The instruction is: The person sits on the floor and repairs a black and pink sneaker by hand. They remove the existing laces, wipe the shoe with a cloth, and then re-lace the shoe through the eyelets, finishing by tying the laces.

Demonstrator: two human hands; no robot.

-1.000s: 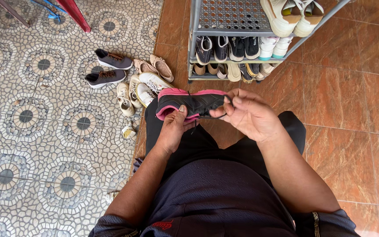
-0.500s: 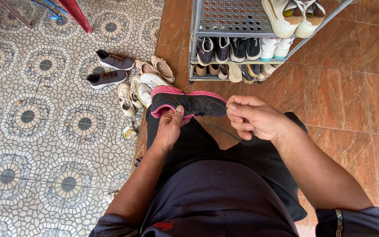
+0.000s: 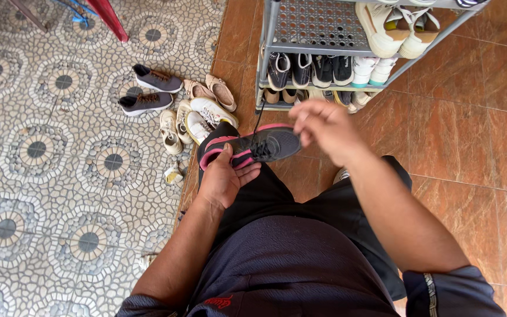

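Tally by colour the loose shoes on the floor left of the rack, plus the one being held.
Dark grey sneakers: 2
Tan flats: 2
White or cream shoes: 3 (they overlap, so this count is approximate)
Black-and-pink sneaker, held in the left hand: 1
Total: 8

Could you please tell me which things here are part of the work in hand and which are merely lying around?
In hand:
- dark grey mesh sneaker with pink trim, cradled by the left hand
- its black lace, pulled up by the right hand

Lying about:
- grey metal shoe rack
- dark lace-up pair
- cream sneakers
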